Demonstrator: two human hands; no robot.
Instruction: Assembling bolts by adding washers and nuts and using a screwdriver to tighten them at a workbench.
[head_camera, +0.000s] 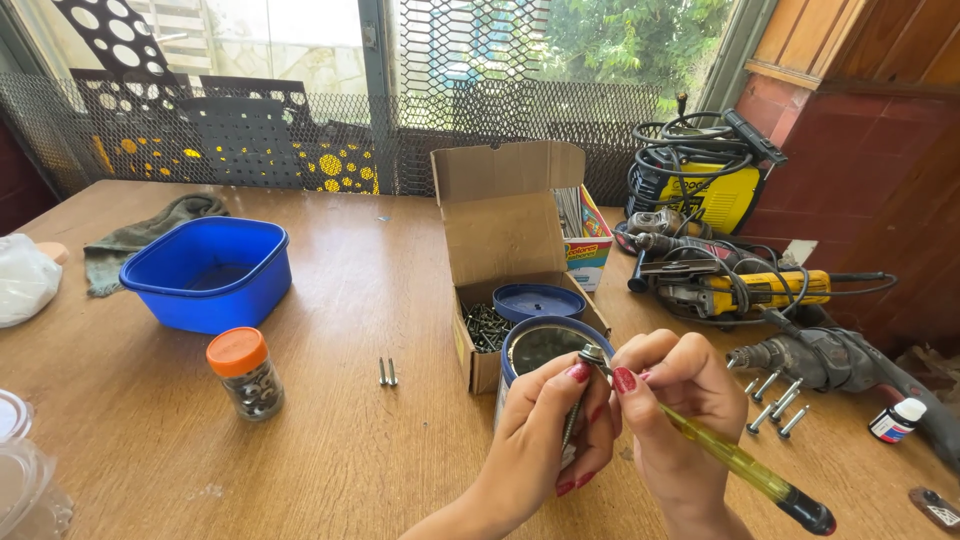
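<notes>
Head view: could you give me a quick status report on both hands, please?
Left hand pinching a screw. Right hand holding yellow screwdriver at the screw's head. Round blue tin directly behind.

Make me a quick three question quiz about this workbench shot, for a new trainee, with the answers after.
1. True or false: the blue tub stands to the right of the cardboard box.
2. Which tool does the right hand hold: A a hammer, B a yellow-handled screwdriver, C pliers?
3. What colour is the lid of the small jar on the wooden table?

Key: 1 false, it stands to the left. 2 B; the left hand holds a screw against its tip. 3 orange.
</notes>
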